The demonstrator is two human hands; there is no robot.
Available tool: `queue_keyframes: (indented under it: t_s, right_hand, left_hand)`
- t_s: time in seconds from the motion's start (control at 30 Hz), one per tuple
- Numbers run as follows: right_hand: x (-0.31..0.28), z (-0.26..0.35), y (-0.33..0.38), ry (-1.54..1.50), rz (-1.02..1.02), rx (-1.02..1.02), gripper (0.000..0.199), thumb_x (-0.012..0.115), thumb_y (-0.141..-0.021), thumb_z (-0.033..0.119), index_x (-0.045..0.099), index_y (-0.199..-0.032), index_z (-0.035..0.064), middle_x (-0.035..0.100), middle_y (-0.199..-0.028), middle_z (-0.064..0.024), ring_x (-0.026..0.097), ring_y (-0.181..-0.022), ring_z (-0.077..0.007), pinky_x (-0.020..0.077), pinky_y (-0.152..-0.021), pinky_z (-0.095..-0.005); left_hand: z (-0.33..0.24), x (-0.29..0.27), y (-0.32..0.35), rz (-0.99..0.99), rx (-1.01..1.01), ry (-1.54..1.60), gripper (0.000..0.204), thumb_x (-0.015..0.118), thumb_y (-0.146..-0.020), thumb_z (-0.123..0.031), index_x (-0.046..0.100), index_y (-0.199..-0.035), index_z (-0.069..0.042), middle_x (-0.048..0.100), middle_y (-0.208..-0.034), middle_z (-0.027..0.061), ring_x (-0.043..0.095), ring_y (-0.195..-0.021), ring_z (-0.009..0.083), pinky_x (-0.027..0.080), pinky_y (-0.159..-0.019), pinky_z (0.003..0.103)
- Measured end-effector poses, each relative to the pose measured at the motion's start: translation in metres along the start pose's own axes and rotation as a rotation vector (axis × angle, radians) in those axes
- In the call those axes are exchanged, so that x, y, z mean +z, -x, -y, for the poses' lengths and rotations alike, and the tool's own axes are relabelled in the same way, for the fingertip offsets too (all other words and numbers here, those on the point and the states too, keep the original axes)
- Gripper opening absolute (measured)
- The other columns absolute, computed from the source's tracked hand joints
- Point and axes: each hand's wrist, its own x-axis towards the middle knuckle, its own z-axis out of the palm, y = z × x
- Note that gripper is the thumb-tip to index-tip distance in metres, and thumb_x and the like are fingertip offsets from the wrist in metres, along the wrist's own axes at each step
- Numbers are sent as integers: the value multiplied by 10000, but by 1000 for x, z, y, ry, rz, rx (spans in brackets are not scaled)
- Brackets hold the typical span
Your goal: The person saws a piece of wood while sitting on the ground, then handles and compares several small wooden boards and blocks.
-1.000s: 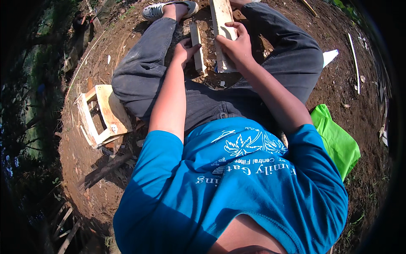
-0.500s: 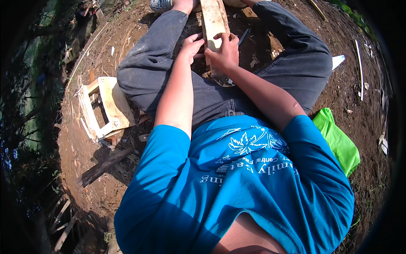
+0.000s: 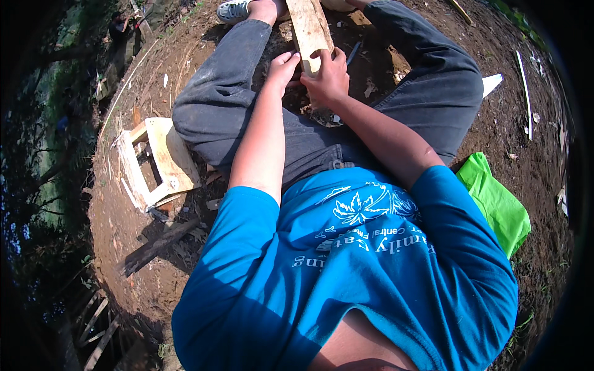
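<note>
Between my bent legs a pale wooden board (image 3: 307, 29) runs away from me toward my feet. My right hand (image 3: 329, 79) is closed round its near end, with the thumb and fingers bent over the upper face. My left hand (image 3: 283, 70) is closed at the board's left edge, its thumb against the side and its other fingers partly hidden. Just right of the board, a thin bluish strip (image 3: 354, 53) lies on the soil; its kind is unclear.
A small wooden frame like a stool (image 3: 168, 154) lies on the dirt by my left knee, with a dark piece of wood (image 3: 159, 245) nearer me. A bright green cloth or bag (image 3: 492, 201) is at my right side. A white piece (image 3: 492, 85) lies past my right knee.
The board's far part has swung slightly to the left. My left hand's fingers have drawn in closer along its edge, while the right hand keeps its grip.
</note>
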Motion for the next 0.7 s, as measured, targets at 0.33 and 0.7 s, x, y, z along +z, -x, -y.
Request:
queue_keyframes:
  t_s: [0.33,0.7]
  right_hand:
    - [-29,-33,-20,150,-92,-161,573,857,-699,355,606,-1197,226,430,-1469,-283,487,-1332,-452,457,-1061,-489]
    - [-19,-66,-33,169,30,-110,716,867,-671,329,561,-1311,237,400,-1467,-298,499,-1310,-461,473,-1063,-491]
  left_hand:
    - [54,7,-51,-23,86,-475,823,769,-889,-329,354,-1537,-40,549,-1425,274,554,-1316,378,428,-1114,425]
    - [55,26,-53,-131,32,-502,975,826,-855,-269,148,-1505,-4,537,-1403,290,586,-1261,342,515,-1002,434]
